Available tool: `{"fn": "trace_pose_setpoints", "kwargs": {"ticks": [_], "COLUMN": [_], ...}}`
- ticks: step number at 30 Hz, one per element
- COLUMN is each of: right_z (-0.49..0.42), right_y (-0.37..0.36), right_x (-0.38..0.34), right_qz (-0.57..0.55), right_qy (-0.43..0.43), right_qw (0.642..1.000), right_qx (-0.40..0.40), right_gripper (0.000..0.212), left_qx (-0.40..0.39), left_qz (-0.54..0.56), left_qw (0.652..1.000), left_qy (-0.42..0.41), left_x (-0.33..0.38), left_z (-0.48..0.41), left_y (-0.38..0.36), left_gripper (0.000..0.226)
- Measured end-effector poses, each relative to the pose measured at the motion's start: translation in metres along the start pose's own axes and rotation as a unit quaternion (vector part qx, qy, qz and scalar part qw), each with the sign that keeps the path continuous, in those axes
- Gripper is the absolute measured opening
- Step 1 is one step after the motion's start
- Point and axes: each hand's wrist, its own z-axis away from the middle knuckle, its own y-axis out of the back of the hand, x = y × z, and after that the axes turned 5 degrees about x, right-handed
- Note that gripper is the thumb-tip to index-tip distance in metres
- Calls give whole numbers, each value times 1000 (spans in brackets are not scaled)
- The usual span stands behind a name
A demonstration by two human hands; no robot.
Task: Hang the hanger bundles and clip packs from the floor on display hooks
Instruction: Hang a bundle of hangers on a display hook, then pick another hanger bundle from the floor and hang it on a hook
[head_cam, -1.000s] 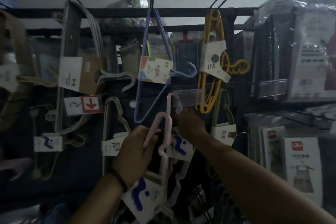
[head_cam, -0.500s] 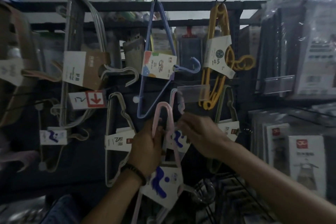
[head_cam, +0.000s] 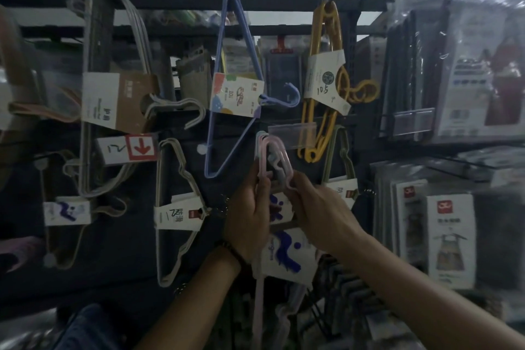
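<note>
Currently my left hand [head_cam: 250,210] grips the stems of the pale pink plastic hanger bundle [head_cam: 262,155]. My right hand [head_cam: 318,213] pinches the curved hook ends just above its knuckles. The bundle is raised between the two hands, and its white card sleeve with blue marks [head_cam: 287,256] hangs below them.

The clear plastic price-tag strip [head_cam: 292,136] sits directly above the right hand, almost touching the pink hooks. In this dim view I cannot make out the display hook behind it, so I may be misjudging the line.

- **Missing the hook:** the hooks could catch the strip instead, so only some of them thread on. The bundle would then hang crooked or drop once I let go.
- **Knocking the neighbours:** lifting too far could swing the blue wire hanger bundle [head_cam: 227,88] above the left hand, or the yellow plastic hanger bundle [head_cam: 324,45] above the right.
</note>
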Motion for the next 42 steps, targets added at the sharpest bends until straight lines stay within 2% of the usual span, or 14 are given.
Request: {"fn": "trace_pose_setpoints", "kwargs": {"ticks": [3,5,9,14,19,22,26,31,34,37,40,42], "right_z": [4,7,15,13,-12,-33,-54,-72,-75,-71,-54,-33], "right_y": [5,7,9,0,-18,-31,-48,-56,-71,-75,-70,-65], "right_x": [1,4,4,15,22,28,35,39,46,50,48,40], "right_qz": [29,31,28,27,49,35,17,21,51,8,-29,-59], "right_qy": [21,27,36,7,-11,-49,-44,-87,-57,-93,-140,-129], "right_qw": [999,997,994,992,997,997,997,996,997,996,989,989], "right_qx": [42,62,96,127,57,48,61,6,-19,-5,30,45], "right_gripper": [41,48,55,50,55,41,29,18,22,22,26,28], "left_qx": [-25,-34,-63,-94,-115,-140,-189,-219,-233,-230,-182,-156], "left_qz": [-19,-60,-151,-202,-243,-268,-345,-403,-440,-427,-422,-471], "left_qw": [996,989,965,948,946,941,908,886,867,875,887,864], "left_qy": [-81,-128,-206,-229,-180,-151,-147,-62,-24,-3,37,90], "left_x": [4,1,-9,-12,-20,-22,-28,-41,-40,-26,-12,-5], "left_z": [14,26,34,22,11,5,-5,-16,-14,-4,23,47], "left_y": [10,13,17,16,19,23,34,36,27,25,35,50], "left_gripper": [63,67,73,76,77,80,86,91,84,70,49,34]}}
